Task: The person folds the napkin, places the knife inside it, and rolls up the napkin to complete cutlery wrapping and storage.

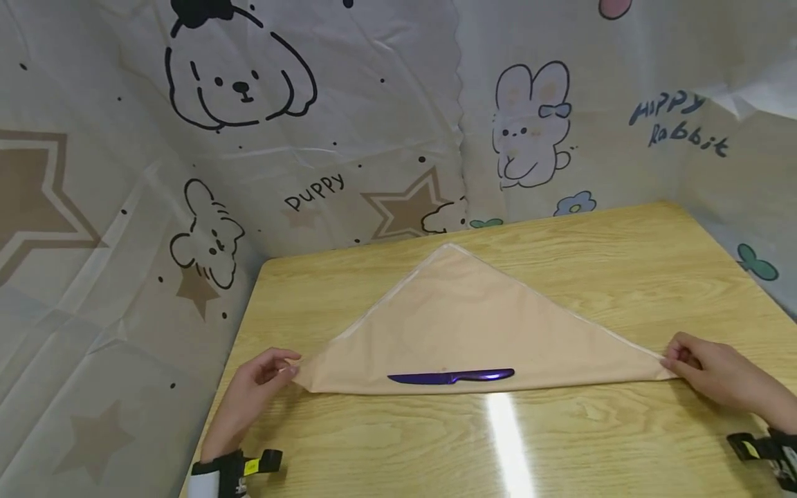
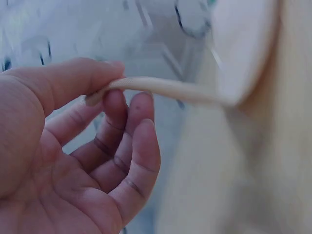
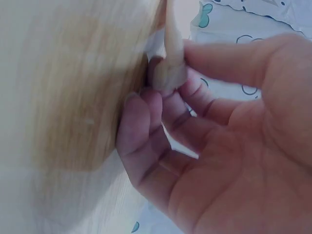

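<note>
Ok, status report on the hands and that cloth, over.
Left hand pinches one corner, right hand the other. Beige triangular folded cloth lies flat on wooden table. Purple plastic knife rests on its near edge.

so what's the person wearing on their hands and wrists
Both hands are bare, no gloves or rings visible. The left hand has a black wrist strap with a small yellow label, above a white cuff. The right hand has a matching black strap, also yellow-tagged.

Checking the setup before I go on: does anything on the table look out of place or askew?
Nothing stands out. The beige cloth lies flat as a triangle on the wooden table, the purple knife lies straight along its near edge, and the left hand and right hand each pinch a corner.
</note>
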The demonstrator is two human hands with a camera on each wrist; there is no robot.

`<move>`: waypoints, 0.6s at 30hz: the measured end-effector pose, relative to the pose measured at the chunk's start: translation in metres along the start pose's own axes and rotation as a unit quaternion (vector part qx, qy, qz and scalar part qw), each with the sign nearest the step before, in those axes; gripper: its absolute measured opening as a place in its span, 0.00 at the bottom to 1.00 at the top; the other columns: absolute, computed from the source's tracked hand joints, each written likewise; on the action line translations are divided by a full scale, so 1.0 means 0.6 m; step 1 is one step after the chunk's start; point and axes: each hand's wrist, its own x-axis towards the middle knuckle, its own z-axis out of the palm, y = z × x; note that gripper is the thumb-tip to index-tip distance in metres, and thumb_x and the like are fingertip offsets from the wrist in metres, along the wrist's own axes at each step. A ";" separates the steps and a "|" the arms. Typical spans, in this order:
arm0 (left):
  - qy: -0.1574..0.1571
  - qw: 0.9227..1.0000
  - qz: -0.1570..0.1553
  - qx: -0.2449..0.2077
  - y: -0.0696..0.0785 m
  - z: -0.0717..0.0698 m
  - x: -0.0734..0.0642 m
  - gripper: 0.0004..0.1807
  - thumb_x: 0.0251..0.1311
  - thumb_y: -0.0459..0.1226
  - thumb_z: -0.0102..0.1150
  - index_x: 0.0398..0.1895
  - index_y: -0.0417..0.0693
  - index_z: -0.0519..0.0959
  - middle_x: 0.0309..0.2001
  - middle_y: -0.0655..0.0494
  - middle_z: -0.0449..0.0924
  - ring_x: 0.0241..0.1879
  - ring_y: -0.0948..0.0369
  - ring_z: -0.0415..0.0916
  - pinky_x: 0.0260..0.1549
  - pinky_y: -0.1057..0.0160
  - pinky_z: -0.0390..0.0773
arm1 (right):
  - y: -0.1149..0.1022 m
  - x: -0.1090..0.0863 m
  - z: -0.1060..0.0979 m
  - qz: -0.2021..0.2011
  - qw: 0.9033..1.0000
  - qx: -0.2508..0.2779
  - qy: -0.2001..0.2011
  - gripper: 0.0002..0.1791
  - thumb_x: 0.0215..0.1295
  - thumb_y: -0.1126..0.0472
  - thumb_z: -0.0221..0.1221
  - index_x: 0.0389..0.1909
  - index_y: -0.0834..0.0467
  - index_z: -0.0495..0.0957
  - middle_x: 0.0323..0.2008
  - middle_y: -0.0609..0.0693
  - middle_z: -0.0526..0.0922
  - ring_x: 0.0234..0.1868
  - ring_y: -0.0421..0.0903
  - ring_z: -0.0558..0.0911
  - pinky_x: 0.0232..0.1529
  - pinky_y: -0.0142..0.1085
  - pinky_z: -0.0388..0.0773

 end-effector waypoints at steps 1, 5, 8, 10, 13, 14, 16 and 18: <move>-0.013 1.000 0.022 -0.001 0.021 0.006 0.002 0.18 0.65 0.45 0.57 0.52 0.43 0.80 0.38 0.42 0.79 0.34 0.51 0.76 0.32 0.57 0.81 | 0.000 -0.001 -0.001 -0.006 1.000 0.008 -0.004 0.05 0.67 0.63 0.58 0.33 0.59 0.73 0.23 0.46 0.71 0.21 0.38 0.64 0.22 0.32 0.62; -0.061 0.992 0.108 0.028 0.110 0.044 0.012 0.13 0.67 0.44 0.56 0.45 0.47 0.84 0.33 0.47 0.80 0.29 0.56 0.75 0.25 0.62 0.78 | 0.004 -0.002 -0.003 -0.048 0.997 0.055 -0.019 0.05 0.68 0.62 0.57 0.36 0.61 0.73 0.24 0.47 0.69 0.21 0.35 0.64 0.22 0.30 0.62; -0.081 0.982 0.159 0.057 0.169 0.081 0.019 0.10 0.65 0.44 0.58 0.40 0.52 0.85 0.32 0.56 0.82 0.28 0.62 0.75 0.24 0.65 0.76 | 0.009 0.001 -0.002 -0.080 0.994 0.076 -0.016 0.04 0.67 0.64 0.57 0.36 0.61 0.73 0.23 0.46 0.66 0.21 0.34 0.63 0.21 0.31 0.60; -0.099 0.976 0.182 0.068 0.202 0.107 0.025 0.08 0.64 0.45 0.59 0.37 0.56 0.85 0.32 0.62 0.82 0.28 0.64 0.75 0.26 0.64 0.77 | 0.012 0.002 0.000 -0.096 0.993 0.073 -0.006 0.03 0.66 0.66 0.58 0.33 0.59 0.73 0.23 0.46 0.65 0.22 0.34 0.62 0.21 0.30 0.59; -0.136 0.966 0.204 0.083 0.239 0.154 0.035 0.04 0.63 0.45 0.61 0.34 0.58 0.84 0.32 0.67 0.82 0.30 0.67 0.76 0.30 0.63 0.79 | 0.013 0.002 0.003 -0.108 0.992 0.061 0.003 0.04 0.65 0.66 0.59 0.32 0.57 0.74 0.23 0.45 0.64 0.22 0.33 0.61 0.22 0.30 0.57; -0.149 0.962 0.210 0.090 0.249 0.171 0.038 0.03 0.62 0.44 0.62 0.33 0.59 0.84 0.32 0.68 0.82 0.30 0.68 0.76 0.30 0.64 0.79 | 0.013 0.002 0.004 -0.110 0.992 0.056 0.006 0.04 0.64 0.67 0.59 0.32 0.57 0.73 0.23 0.45 0.64 0.22 0.33 0.60 0.23 0.30 0.56; -0.174 0.954 0.221 0.106 0.264 0.206 0.043 0.02 0.62 0.42 0.63 0.33 0.57 0.84 0.31 0.68 0.82 0.30 0.70 0.75 0.29 0.65 0.78 | 0.012 0.000 0.005 -0.106 0.993 0.045 0.008 0.05 0.63 0.67 0.60 0.32 0.56 0.74 0.23 0.45 0.63 0.23 0.34 0.60 0.23 0.30 0.56; -0.189 0.945 0.234 0.129 0.276 0.241 0.046 0.02 0.61 0.40 0.63 0.33 0.55 0.84 0.29 0.68 0.81 0.28 0.71 0.74 0.26 0.68 0.77 | 0.011 -0.003 0.005 -0.100 0.994 0.037 0.007 0.05 0.62 0.66 0.61 0.33 0.56 0.74 0.23 0.45 0.63 0.23 0.34 0.60 0.24 0.30 0.55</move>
